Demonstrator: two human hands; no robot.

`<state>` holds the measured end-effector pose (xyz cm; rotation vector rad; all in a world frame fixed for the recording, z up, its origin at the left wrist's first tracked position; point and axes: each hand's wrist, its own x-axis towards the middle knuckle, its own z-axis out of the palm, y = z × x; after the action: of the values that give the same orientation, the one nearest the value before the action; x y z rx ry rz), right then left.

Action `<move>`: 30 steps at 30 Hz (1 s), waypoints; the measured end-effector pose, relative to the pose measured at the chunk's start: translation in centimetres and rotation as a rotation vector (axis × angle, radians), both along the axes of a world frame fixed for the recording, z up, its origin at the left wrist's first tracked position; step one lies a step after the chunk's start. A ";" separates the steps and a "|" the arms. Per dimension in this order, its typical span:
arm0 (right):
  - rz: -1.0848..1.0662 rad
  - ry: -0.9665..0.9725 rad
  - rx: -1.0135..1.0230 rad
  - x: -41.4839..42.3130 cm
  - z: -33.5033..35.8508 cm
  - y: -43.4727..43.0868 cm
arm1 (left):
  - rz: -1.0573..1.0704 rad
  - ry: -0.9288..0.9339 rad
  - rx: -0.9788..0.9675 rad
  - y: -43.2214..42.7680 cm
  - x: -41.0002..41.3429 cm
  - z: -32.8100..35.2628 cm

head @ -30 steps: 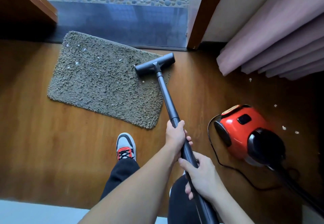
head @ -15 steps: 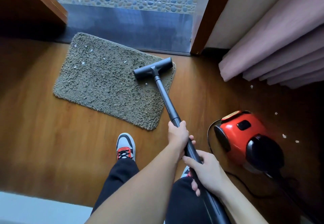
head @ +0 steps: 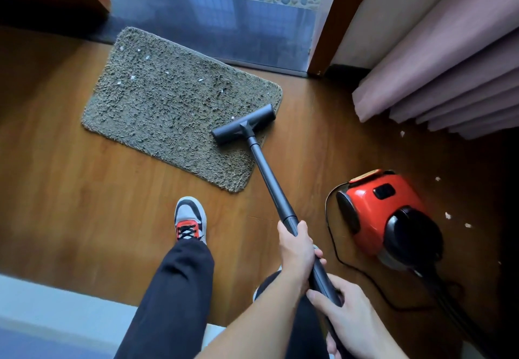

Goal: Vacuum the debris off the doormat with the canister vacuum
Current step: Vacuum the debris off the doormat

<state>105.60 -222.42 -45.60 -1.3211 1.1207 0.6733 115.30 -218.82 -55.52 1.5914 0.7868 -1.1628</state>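
Our left hand (head: 297, 249), nearer the nozzle (head: 244, 124), and right hand (head: 345, 319) grip the wand (head: 269, 181). Debris (head: 132, 77) lies far-left of the nozzle on the doormat (head: 168, 117).

Clearance around the doormat (head: 168, 105). On your left, bare wooden floor (head: 70, 176) lies open along the mat's left and near edges. Ahead, the mat's far-left corner lies near the grey threshold (head: 224, 29); a door post (head: 328, 21) stands at the threshold's right end. On your right, the curtain (head: 449, 77) hangs to the floor, and the canister vacuum (head: 387, 218), its cord (head: 334, 249) and hose (head: 449, 302) occupy the floor beside the wand (head: 269, 178). Your shoe (head: 191, 221) stands near the mat's near corner
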 end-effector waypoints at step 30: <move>0.071 -0.036 -0.022 14.0 -1.0 -0.4 | 0.044 -0.006 -0.009 -0.6 14.9 0.3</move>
<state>119.58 -222.78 -46.64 -1.3918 1.0593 0.6885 130.20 -219.43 -55.17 1.5621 0.8082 -1.1284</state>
